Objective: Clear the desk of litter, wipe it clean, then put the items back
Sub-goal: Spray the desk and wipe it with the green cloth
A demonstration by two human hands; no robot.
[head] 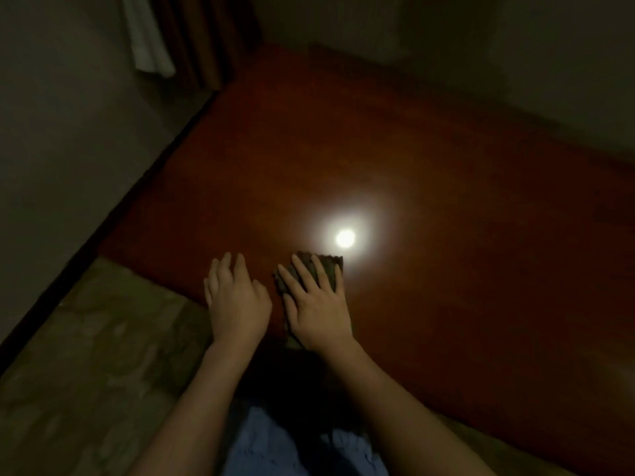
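A: Obs. — right hand [318,304] lies flat on a dark cloth [311,269], lower centre of the frame, fingers spread and straight, pressing it to the red-brown desk [446,218]. No pinch; palm carries the load.

B: Left hand [233,304]?

A: Just beside the right one, at the near left corner of the desk, fingers relaxed and fairly straight, holding nothing. It appears to rest on the surface; contact not certain in this dim light.

B: Step in hand?

A: Judged: the wiping stage. No litter or items visible on the desk top. A bright lamp reflection [345,238] sits just above the cloth.

B: Notes on method.

A: Keep the palm flat so the cloth does not bunch. Work in overlapping passes from the near edge toward the upper right of the frame. Use the glare to check for streaks. The left hand can brace at the corner.
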